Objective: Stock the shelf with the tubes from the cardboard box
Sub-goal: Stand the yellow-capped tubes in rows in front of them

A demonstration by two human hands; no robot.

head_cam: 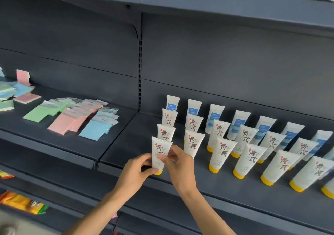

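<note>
Head view: your left hand point(137, 169) and right hand point(178, 164) both pinch one white, yellow-capped tube point(160, 153), upright at the shelf point(235, 195) front, leftmost of four tubes deep.

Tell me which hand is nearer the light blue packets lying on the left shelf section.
Left. The left hand holds the front tube on the side facing the light blue packets; the right hand holds its far side.

yellow-cap tubes point(223, 155): 13, plus 1 cut off at the edge | blue-label tubes point(215, 117): 7 | flat packets point(63, 122): piled up, can't count
</note>
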